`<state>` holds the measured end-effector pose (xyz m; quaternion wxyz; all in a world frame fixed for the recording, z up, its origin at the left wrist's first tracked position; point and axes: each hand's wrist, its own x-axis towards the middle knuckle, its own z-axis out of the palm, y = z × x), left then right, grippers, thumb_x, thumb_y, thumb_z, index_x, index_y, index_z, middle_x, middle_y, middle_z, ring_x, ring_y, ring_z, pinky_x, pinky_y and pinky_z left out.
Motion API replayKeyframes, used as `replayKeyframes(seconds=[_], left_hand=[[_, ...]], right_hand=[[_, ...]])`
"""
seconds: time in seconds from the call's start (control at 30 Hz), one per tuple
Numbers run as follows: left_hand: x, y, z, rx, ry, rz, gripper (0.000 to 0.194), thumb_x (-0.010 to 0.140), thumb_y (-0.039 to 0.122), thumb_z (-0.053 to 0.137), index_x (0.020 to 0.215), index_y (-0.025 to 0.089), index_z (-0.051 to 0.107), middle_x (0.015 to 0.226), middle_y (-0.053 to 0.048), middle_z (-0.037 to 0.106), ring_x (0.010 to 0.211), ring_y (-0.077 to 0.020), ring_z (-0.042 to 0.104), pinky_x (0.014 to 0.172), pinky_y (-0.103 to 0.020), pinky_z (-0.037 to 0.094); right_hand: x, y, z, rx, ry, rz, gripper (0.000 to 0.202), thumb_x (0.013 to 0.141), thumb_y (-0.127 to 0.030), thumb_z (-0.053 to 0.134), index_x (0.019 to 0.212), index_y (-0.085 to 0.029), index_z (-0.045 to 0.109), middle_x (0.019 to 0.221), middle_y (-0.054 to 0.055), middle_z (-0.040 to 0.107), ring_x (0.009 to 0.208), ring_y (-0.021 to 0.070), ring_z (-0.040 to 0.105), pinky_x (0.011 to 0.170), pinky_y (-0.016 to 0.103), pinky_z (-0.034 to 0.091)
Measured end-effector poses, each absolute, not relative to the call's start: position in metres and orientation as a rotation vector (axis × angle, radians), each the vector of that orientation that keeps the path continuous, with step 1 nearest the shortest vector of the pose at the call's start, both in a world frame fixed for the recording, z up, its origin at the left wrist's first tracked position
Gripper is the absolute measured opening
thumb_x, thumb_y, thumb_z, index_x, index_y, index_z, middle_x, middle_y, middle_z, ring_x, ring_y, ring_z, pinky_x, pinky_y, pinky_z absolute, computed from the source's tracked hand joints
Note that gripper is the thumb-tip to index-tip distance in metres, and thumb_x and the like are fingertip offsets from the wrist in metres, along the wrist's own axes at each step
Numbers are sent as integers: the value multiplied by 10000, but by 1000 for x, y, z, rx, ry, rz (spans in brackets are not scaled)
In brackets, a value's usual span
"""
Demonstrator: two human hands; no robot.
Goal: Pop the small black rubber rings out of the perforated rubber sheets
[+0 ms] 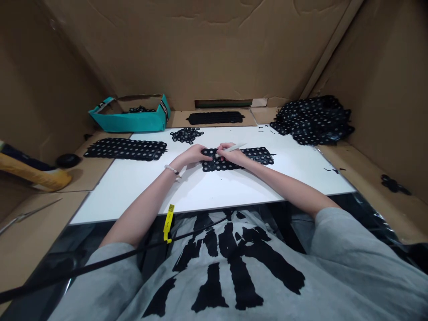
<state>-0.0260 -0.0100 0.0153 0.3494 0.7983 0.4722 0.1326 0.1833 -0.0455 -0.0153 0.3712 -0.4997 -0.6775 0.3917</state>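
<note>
On the white board (187,191) in front of me lies a black sheet with rows of round holes (217,166). My left hand (193,154) grips its left end, the thumb lying over the top and the other fingers partly hidden. Pinched in my right hand (230,154) is a slim white pen-shaped tool (236,147). Its lower end points down at the sheet, close to my left thumb; whether the tip touches cannot be made out. My right hand and wrist cover part of the sheet's middle.
A pile of small black rings (186,134) lies behind my left hand. Further black sheets (127,149) lie left, with a large heap (314,120) at back right. A turquoise box (130,121) holds black pieces. Scissors (30,215) and a yellow bottle (33,171) are at left.
</note>
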Motion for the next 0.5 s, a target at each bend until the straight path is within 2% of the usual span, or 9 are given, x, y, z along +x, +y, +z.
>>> replayKeyframes(seconds=[0.1,0.27,0.37,0.5], left_hand=[[-26,-10,16,2055,1240,328,360,613,480,793,597,199,569,593,3,560,608,-168,472,578,-302,314],[-26,-7,15,2006,1255,301,383,604,494,817,605,196,577,614,-11,594,619,-179,498,582,-311,343],[-27,-8,14,1972,1227,283,434,588,530,833,601,201,549,587,2,545,585,-163,460,567,-313,326],[-28,-9,15,1931,1285,275,489,553,540,863,608,220,498,567,16,482,563,-159,429,555,-319,313]], right_hand=[[183,-47,-14,-1307,-1769,953,146,800,-296,597,683,-209,585,579,-33,613,613,144,597,625,248,440],[183,-45,-16,-1277,-1698,1036,151,814,-286,568,682,-214,557,596,-23,619,576,145,589,555,245,415],[183,-46,-14,-1281,-1713,1011,145,812,-287,573,689,-211,559,565,-32,602,537,135,547,567,251,410],[182,-51,-9,-1307,-1766,939,135,814,-278,558,699,-210,576,589,-27,621,608,149,570,648,262,432]])
